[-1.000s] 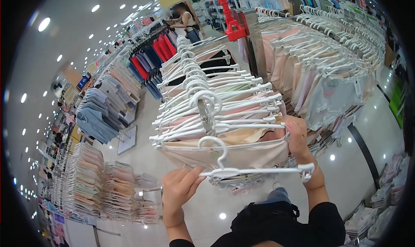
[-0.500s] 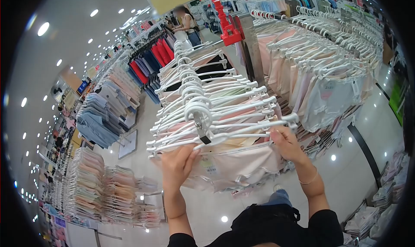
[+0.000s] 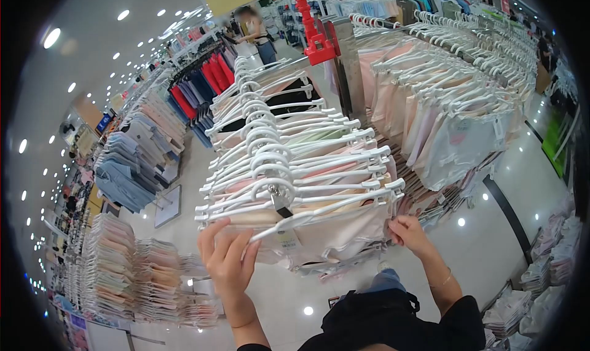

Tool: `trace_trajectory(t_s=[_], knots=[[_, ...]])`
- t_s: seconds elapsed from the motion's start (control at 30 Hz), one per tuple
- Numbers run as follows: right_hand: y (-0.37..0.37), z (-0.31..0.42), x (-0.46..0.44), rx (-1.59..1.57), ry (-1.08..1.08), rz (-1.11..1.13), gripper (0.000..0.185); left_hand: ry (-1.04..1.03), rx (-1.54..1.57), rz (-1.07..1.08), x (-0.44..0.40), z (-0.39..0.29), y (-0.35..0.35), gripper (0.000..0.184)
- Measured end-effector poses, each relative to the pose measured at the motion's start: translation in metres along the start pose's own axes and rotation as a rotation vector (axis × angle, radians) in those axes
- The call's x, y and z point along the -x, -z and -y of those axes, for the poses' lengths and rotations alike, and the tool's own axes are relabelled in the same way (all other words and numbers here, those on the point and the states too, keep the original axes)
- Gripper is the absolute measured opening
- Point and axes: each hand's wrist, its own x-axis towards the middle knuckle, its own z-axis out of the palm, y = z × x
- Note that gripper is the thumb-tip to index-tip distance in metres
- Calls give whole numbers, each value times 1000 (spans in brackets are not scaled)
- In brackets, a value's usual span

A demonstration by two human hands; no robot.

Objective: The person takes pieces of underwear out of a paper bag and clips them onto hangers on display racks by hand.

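A pair of pale pink underpants (image 3: 332, 231) with a paper tag hangs on the front white clip hanger (image 3: 319, 214) of a tightly packed rail. My left hand (image 3: 230, 262) is at the hanger's left end, fingers stretched and apart, the fingertips beside the fabric's left edge. Closed fingers of my right hand (image 3: 409, 234) pinch the right edge of the underpants, below the hanger's right end. Behind the front hanger, several more white hangers (image 3: 264, 136) carry pink, cream, green and black underwear. A black-tipped metal rail end (image 3: 281, 206) sticks out by the front hook.
A red sign clamp (image 3: 313, 34) stands at the rail's far end. Another underwear rack (image 3: 455, 105) is to the right. Lower left are stacked hangers of underwear (image 3: 110, 259), with blue shirts (image 3: 126, 173) beyond. A person (image 3: 255, 34) stands in the background.
My left hand has shifted left and its fingers have spread. My right hand has left the hanger's right end and dropped to the fabric edge. The front hanger now tilts more, its left end lower.
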Motion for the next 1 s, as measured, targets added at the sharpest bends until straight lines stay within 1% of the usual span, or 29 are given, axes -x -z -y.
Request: trace_trajectory(t_s=[0.1,0.2,0.3,0.33,0.43,0.53,0.63,0.7,0.73,0.77,0.8,0.83,0.87,0.9,0.93,0.97,1.0], knots=[[27,-32,21,-4,-147,-192,25,26,132,38,12,4,-5,17],[41,-43,44,-77,-184,-321,23,76,134,38,18,7,-18,16],[42,-54,53,48,-239,-389,22,137,130,-60,22,4,-25,14],[42,-58,53,40,-268,-358,22,154,93,-111,27,2,-25,9],[40,-66,49,11,-320,-249,22,145,-18,-285,40,1,-21,11],[45,-70,48,-8,-321,-145,22,157,-420,-357,25,-15,-15,15],[63,-92,48,19,-346,-114,23,117,-261,-667,36,-21,-24,23],[79,-119,49,71,-364,-130,25,56,-211,-922,54,-42,-48,23],[92,-147,51,219,-326,-163,30,21,-22,-879,57,-60,-63,21],[107,-174,57,456,-302,-178,30,-13,167,-829,57,-86,-81,20],[124,-201,65,695,-279,-192,29,84,383,-680,59,-119,-105,18],[142,-221,79,936,-258,-203,29,208,622,-371,68,-149,-125,14],[161,-232,94,964,-389,-143,30,364,649,66,73,-171,-146,12],[181,-241,110,989,-520,-79,32,354,635,370,89,-185,-181,15],[201,-244,126,976,-597,21,35,269,698,675,106,-198,-208,20],[218,-248,142,956,-672,121,39,290,673,943,131,-212,-230,23],[233,-259,157,919,-678,146,41,303,635,1209,159,-226,-249,25]])
